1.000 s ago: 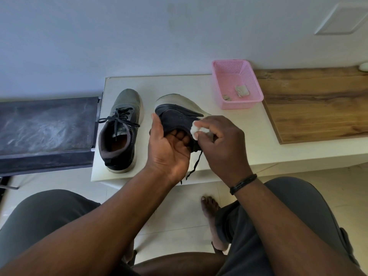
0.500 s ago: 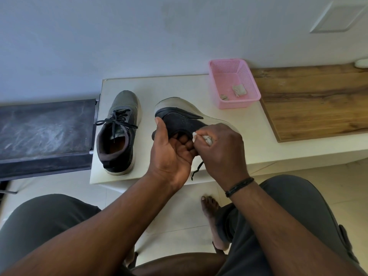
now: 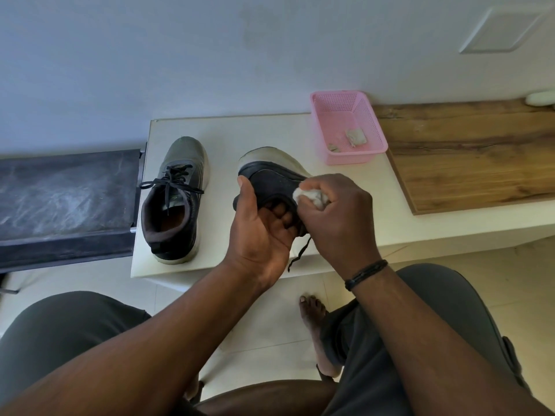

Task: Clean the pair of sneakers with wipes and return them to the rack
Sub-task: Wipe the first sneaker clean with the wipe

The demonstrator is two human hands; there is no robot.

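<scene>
On a white tabletop [image 3: 270,127], the left hand [image 3: 264,232] grips a dark sneaker [image 3: 270,181] tipped on its side. The right hand [image 3: 336,211] clutches a crumpled wipe [image 3: 309,197] against it. The other sneaker [image 3: 174,199] stands upright alongside. A pink basket [image 3: 345,115] contains used wipes [image 3: 354,137].

No text, label, brand or number could be read anywhere; a faint mark inside the sneaker [image 3: 174,199] at nine o'clock stayed illegible.
</scene>
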